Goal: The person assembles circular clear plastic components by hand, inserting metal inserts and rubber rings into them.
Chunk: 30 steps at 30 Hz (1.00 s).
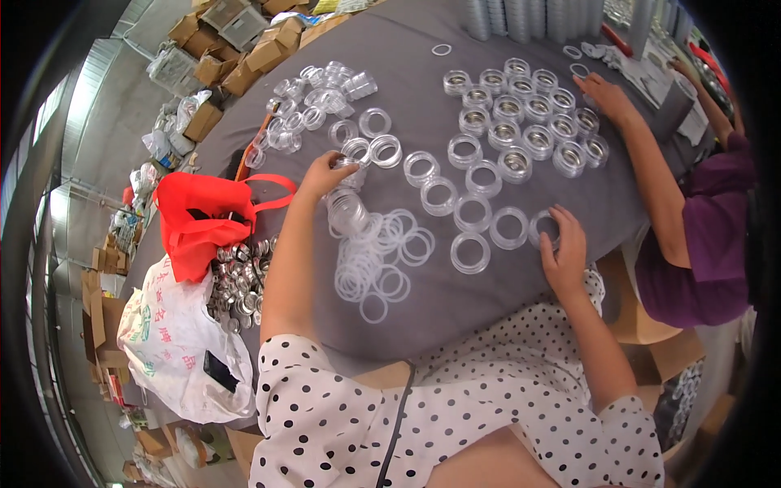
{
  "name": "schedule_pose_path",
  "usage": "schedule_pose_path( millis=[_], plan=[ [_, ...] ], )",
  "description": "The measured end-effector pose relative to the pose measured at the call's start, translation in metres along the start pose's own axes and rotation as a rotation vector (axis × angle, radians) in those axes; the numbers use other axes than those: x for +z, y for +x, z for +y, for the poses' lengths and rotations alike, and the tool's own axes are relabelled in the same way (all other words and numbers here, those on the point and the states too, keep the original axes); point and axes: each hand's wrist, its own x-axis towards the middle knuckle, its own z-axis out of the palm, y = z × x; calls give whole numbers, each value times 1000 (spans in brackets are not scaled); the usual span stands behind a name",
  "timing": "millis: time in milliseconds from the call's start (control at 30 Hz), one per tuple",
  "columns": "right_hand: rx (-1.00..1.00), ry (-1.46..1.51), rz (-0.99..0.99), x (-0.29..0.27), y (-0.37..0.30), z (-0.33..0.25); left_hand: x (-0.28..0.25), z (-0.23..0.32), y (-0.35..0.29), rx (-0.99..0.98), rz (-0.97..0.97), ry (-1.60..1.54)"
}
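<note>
Head view: two bare hands over a grey cloth (439, 301), clear rings between them.
Left hand (332, 172): fingers curled against a clear stack (350, 182), left of the spread; whether they close on a piece, cannot tell.
Right hand (567, 252): thumb and fingers bent about the right side of a thick ring (533, 232); contact likely, firm pinch or light touch cannot tell.
Ring position: near right end of a loose spread (473, 212), just beside its neighbour.
Step, judged: setting out thick rings singly, flat on the cloth.
Next move, judged: calls for a light rim hold, level placing, and enough room to keep neighbours unknocked.
Thick rings: round, glossy, transparent, probably plastic; stepped rims, open centres.
Flat rings (358, 268): thin, frosted, overlapping in a slippery-looking heap, near side of the left hand.
Lined stacks (515, 164): clear rims around silvery inner bands, grouped far right.
Co-worker's hand (606, 96): far right, beside those stacks.
Metal pieces (240, 293): shiny, small, jumbled, left.
Red bag (203, 220): soft, creased, looped handle; white sack (183, 325) crumpled, nearer.
</note>
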Motion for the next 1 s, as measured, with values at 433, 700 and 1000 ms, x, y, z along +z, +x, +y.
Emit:
schedule_pose_path(
  millis=[433, 700, 1000],
  plan=[
    [-11, 30, 27, -1, -4, 6, 20, 18, -44, 283, 413, -181],
    [-27, 29, 37, 0, -4, 9, 73, 78, -149, 49, 507, -788],
    [-34, 63, 40, 1, -3, 8, 113, 84, -204, 289, 551, -92]
  ],
)
